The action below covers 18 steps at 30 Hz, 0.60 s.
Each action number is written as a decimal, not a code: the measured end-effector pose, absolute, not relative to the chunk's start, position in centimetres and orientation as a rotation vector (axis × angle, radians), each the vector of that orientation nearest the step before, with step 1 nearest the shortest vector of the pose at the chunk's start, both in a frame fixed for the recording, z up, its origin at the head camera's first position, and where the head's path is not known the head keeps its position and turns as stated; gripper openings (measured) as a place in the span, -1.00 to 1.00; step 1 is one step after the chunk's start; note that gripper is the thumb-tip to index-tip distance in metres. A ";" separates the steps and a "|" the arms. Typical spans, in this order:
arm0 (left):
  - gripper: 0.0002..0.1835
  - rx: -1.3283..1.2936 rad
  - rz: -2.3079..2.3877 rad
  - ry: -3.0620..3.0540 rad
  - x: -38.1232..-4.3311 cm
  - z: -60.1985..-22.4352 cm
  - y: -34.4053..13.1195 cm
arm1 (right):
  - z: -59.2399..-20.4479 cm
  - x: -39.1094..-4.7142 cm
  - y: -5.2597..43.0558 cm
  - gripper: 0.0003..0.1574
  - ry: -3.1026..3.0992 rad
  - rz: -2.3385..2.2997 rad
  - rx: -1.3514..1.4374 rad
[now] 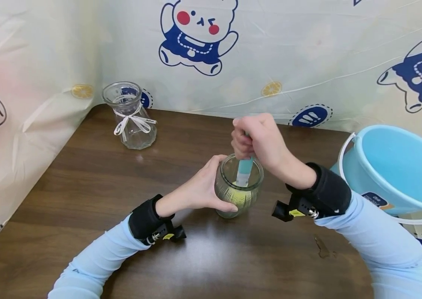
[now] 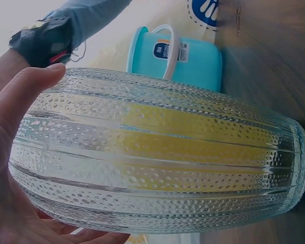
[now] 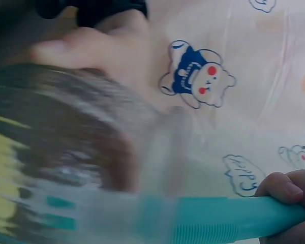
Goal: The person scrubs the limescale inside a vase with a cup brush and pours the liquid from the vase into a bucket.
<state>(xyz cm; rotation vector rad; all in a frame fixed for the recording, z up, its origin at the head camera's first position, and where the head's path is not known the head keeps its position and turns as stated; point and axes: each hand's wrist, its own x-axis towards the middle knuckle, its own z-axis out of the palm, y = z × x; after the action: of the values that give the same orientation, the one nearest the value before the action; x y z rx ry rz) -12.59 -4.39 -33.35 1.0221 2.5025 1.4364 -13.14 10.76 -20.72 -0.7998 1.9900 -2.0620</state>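
Note:
My left hand (image 1: 209,189) grips a ribbed, dimpled glass jar (image 2: 81,147) round its side, thumb on the near face, fingers behind. The jar stands upright on the brown table in the head view. From above, my right hand (image 1: 258,140) holds the teal handle (image 3: 208,216) of a sponge bottle brush in a curled fist. The handle runs down through the jar's mouth. Inside the glass shows the brush's yellow sponge head (image 2: 193,147), low in the jar. The right wrist view blurs the jar's rim (image 3: 170,147).
At the back left stands a clear glass vase (image 1: 136,135) with a white ribbon bow. A light blue bucket (image 1: 368,174) with a white handle is at the right, beside my right forearm. Patterned sheeting (image 1: 214,91) hangs behind the table (image 1: 181,137). Water drops (image 1: 322,248) lie near the right.

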 end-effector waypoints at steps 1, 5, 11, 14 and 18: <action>0.06 1.020 1.437 2.506 -12.6 -33.4 -4.4 | -20.2 -13.2 10.8 -0.46 1.985 -2.067 -0.802; 0.06 0.998 1.436 2.523 -12.5 -33.3 -4.4 | -18.0 -13.2 10.7 -0.44 1.958 -2.044 -0.852; 0.08 0.984 1.427 2.524 -12.6 -33.2 -4.5 | -16.3 -14.4 11.4 -0.44 1.898 -2.036 -0.920; 0.08 0.984 1.427 2.524 -12.6 -33.3 -4.4 | -16.7 -16.2 12.3 -0.40 1.838 -2.015 -0.948; 0.08 0.989 1.424 2.524 -12.7 -33.4 -4.4 | -16.4 -17.0 12.8 -0.40 1.754 -2.044 -0.936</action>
<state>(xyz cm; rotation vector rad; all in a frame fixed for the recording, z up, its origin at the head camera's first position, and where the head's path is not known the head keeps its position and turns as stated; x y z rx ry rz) -12.72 -4.35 -33.44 0.9887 2.5244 1.4244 -16.96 12.83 -16.35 -0.9360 1.7538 -2.0442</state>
